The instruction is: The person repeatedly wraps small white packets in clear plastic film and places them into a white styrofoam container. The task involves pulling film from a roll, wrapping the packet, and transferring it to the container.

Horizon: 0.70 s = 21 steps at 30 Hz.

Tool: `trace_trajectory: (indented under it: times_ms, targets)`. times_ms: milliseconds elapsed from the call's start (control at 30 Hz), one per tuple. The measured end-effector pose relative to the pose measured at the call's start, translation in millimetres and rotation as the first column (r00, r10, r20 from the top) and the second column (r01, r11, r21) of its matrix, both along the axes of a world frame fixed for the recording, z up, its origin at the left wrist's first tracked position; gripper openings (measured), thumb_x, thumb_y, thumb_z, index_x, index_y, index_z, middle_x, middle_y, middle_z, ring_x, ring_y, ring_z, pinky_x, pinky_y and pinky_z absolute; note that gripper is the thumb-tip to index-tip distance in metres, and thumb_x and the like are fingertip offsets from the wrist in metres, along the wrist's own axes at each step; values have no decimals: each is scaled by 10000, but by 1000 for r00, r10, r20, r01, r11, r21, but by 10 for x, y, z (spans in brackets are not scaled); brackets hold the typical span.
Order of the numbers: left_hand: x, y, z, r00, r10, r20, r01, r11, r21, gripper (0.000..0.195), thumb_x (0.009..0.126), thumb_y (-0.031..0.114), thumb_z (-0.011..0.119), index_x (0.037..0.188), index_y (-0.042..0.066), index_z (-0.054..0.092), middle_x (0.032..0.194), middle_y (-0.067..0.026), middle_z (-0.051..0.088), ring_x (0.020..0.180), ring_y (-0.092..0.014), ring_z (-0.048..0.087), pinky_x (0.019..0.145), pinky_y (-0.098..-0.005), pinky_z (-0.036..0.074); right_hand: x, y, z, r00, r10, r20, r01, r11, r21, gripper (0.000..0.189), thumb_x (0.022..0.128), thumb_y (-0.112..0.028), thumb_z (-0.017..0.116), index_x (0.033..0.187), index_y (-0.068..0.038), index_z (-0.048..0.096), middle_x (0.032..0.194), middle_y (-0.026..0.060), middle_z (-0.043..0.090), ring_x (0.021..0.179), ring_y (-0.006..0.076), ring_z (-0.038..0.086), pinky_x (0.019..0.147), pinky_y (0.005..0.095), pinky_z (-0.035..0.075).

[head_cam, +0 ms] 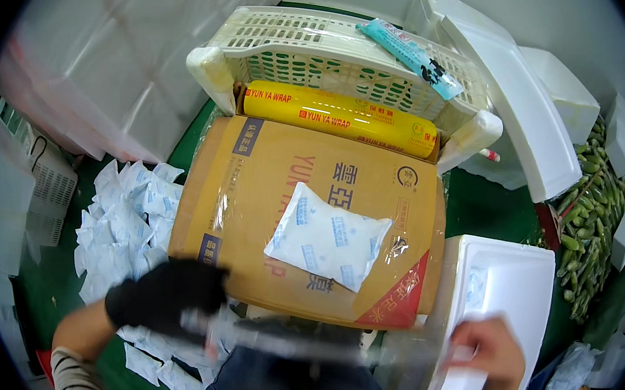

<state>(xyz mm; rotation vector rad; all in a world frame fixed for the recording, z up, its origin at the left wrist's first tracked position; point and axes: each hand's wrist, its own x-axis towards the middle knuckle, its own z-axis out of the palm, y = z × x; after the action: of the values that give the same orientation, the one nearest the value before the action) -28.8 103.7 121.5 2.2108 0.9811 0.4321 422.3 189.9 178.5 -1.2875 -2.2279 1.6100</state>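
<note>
My left hand [170, 297], in a black glove, grips one end of a blurred strip of clear plastic film [321, 345]. The strip runs across in front of my lap to my bare right hand [486, 346], whose fingers pinch its other end. Beyond the film, a white printed ice pack [331, 235] lies flat on a brown cardboard box [256, 201] covered in clear film. Along the box's far edge rests a yellow roll of plastic wrap [341, 117]. Below my right hand stands a white foam box [508, 248] with an ice pack [476, 287] inside.
Many ice packs [120, 228] are heaped on the green floor at left. Behind the roll stands a cream plastic crate [326, 40] with a turquoise packet [408, 53] on top. Foam lids [516, 96] lean at the right, near a pile of green vegetables [594, 219].
</note>
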Motion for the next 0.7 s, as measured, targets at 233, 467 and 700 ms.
trace_trajectory:
  times_ms: [233,467,700]
  targets:
    - [27,2072,-986,892,432,-131,-299,782,547,522,693,403,790,1015,35,605,948,-151,578,916,-349,568,839,-432,460,-719,1610,-1455,932,-318,177,109,709,697,492,702,-249,802,1073,-22,571,1168,190,565,1072,363,541,889,418,449]
    - [595,1547,-948,993,65,102,-96,933,346,367,888,231,626,1214,64,593,1166,-137,619,1095,-301,581,949,-409,456,-1243,468,-1164,988,115,105,-149,516,844,601,734,-203,759,1281,-92,539,1306,175,511,1223,373,481,1019,455,415]
    - [591,1306,-801,994,-6,-113,-44,900,-434,346,977,344,515,1032,35,660,950,-162,666,874,-314,627,829,-369,486,-1190,469,-913,886,454,98,-415,681,603,538,775,-306,737,1256,-130,571,1149,135,617,1043,320,626,887,385,506]
